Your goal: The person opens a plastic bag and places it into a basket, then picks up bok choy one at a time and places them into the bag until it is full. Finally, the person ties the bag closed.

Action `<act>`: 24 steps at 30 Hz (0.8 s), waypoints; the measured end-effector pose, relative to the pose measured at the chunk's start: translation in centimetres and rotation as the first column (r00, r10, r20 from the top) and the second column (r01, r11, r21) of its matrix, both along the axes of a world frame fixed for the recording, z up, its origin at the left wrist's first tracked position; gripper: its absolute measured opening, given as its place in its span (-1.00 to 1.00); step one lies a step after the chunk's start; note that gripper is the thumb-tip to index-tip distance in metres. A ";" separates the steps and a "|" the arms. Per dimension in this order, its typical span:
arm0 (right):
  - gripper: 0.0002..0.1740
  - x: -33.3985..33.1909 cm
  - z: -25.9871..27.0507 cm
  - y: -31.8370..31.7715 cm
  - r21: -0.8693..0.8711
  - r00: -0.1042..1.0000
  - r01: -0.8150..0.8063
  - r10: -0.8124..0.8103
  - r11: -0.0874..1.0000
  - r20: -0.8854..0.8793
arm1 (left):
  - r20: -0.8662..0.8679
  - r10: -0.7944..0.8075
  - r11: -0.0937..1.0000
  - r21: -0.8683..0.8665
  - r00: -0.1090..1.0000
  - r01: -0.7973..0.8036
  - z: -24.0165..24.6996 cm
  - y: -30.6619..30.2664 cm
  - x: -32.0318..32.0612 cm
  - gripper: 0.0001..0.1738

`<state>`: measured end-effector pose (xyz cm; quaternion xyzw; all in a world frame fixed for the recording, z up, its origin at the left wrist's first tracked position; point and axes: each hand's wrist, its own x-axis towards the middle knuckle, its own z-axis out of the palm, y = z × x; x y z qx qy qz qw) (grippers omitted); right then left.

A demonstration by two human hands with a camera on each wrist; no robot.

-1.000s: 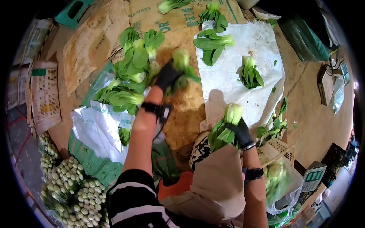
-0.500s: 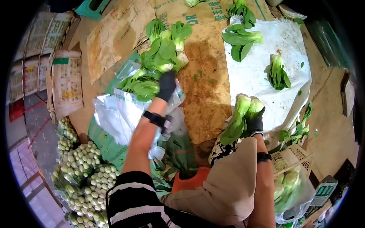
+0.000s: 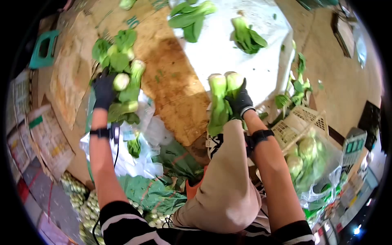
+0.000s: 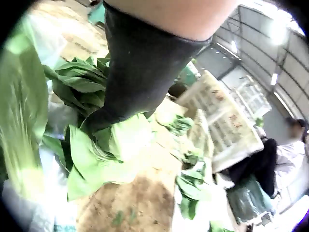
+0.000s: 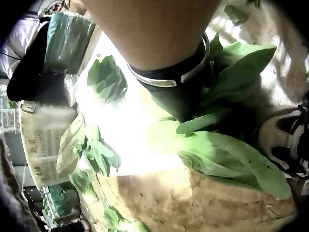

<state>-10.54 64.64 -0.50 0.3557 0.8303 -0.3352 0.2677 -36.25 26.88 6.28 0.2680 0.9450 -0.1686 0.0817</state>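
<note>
Bok choy with pale bases and broad green leaves fill the head view. My gloved right hand grips bok choy at the near edge of the white sheet; two pale bases lie side by side there. In the right wrist view their leaves spread out beneath the black glove. On the left, my gloved left hand reaches into a pile of bok choy, right beside a round pale base. Leaves hide its fingertips in the left wrist view, so I cannot tell whether they grip one.
Separate bok choy lie on the white sheet. Plastic bags sit below the left pile. A cream basket and bagged greens stand at the right. Bundled vegetables are at lower left, a teal stool at upper left.
A second ago my left hand carried a bok choy over the brown sheet; now it is at the left pile. My right hand went from one visible base to two. The head view has shifted.
</note>
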 end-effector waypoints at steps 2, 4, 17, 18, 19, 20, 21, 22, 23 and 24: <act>0.29 0.7 -2.2 0.7 -0.055 0.999 0.038 -0.040 0.998 -0.033 | -0.046 -0.103 0.990 0.097 0.994 0.107 3.8 2.5 3.5 -0.29; 0.31 0.8 -2.6 1.1 -0.101 0.998 0.029 -0.035 0.994 -0.057 | -0.001 -0.211 0.958 0.198 0.978 0.207 4.9 4.0 6.7 -0.24; 0.07 0.6 -3.8 2.5 -0.109 0.995 0.048 -0.056 0.993 -0.077 | 0.825 -0.025 0.679 0.429 0.565 -0.596 0.3 9.9 14.0 -0.26; 0.06 0.6 -4.1 2.3 -0.091 0.993 0.082 -0.090 0.992 -0.077 | 0.853 -0.232 0.464 0.519 0.468 -0.718 -0.4 10.6 13.7 -0.38; 0.06 0.7 -4.2 2.1 -0.069 0.990 0.092 -0.098 0.993 -0.097 | 0.943 -0.216 0.245 0.305 0.255 -0.920 -0.4 12.1 14.1 -0.44; 0.06 0.8 -4.3 1.8 -0.070 0.990 0.091 -0.098 0.993 -0.102 | 0.966 -0.258 0.014 0.036 0.031 -0.999 -0.3 14.2 14.6 -0.49; 0.07 1.1 -4.0 1.4 0.001 0.996 0.060 -0.060 0.998 -0.073 | 0.977 -0.211 0.056 -0.016 -0.027 -0.998 -1.5 16.3 14.8 -0.50; 0.08 1.0 -3.8 1.2 0.073 0.999 0.025 -0.022 0.997 -0.043 | 0.983 -0.163 0.093 -0.067 -0.082 -0.993 -3.5 18.3 15.2 -0.52; 0.09 0.6 -3.2 1.2 0.056 0.999 0.049 -0.048 0.997 -0.012 | 0.960 -0.279 0.034 0.036 0.025 -0.999 -6.5 19.9 16.7 -0.52; 0.10 0.6 -3.3 1.0 0.076 0.998 0.057 -0.054 0.995 -0.033 | 0.913 -0.386 -0.036 0.129 0.133 -0.991 -9.1 21.0 17.8 -0.52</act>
